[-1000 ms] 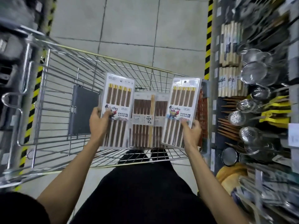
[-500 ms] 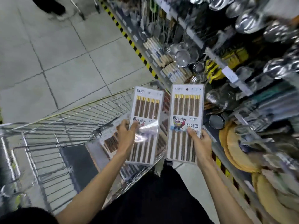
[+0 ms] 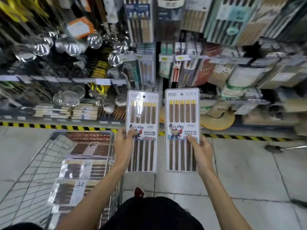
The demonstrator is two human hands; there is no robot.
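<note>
Both hands hold chopstick packs upright over the floor. My left hand (image 3: 123, 146) pinches the left pack (image 3: 142, 113) at its edge, thumb on the label. My right hand (image 3: 201, 150) pinches the right pack (image 3: 181, 113) likewise, just beside it. The cart (image 3: 33, 171) at near left holds other packs (image 3: 79, 170). The shelf (image 3: 182, 63) stands beyond.

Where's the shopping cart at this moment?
In the head view the shopping cart stands at the lower left, right beside the left hand holding a chopstick pack, in front of the shelf's yellow-and-black stripe.
</note>
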